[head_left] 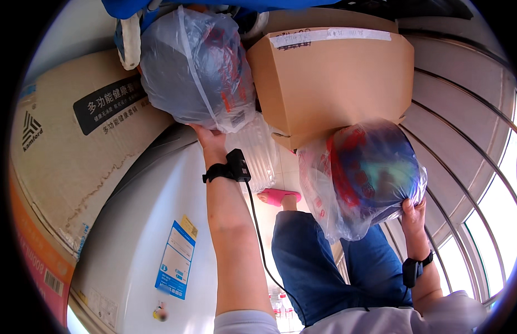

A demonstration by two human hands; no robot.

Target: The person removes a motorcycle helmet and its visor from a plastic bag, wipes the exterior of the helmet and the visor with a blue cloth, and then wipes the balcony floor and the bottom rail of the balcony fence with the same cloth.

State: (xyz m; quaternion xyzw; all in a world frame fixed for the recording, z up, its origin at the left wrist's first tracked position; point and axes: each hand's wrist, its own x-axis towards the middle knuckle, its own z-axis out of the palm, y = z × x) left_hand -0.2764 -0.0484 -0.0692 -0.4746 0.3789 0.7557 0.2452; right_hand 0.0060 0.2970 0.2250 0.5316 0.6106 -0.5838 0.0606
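My left hand reaches up to the underside of a round grey bundle wrapped in clear plastic, at the upper middle. Its fingers are mostly hidden behind the wrap, pressed against it. Lower right, my right hand grips the edge of a clear plastic bag with red print. Inside that bag is a rounded, shiny blue-purple thing, helmet-like in shape; its exact kind I cannot make out. The bagged thing is just below an open-flapped brown cardboard box, overlapping its lower edge in view.
A large printed carton lies at left, on or beside a white appliance with a blue label. Metal rails line the right side. Blue fabric hangs at the top. Clear bottles stand low down near my legs.
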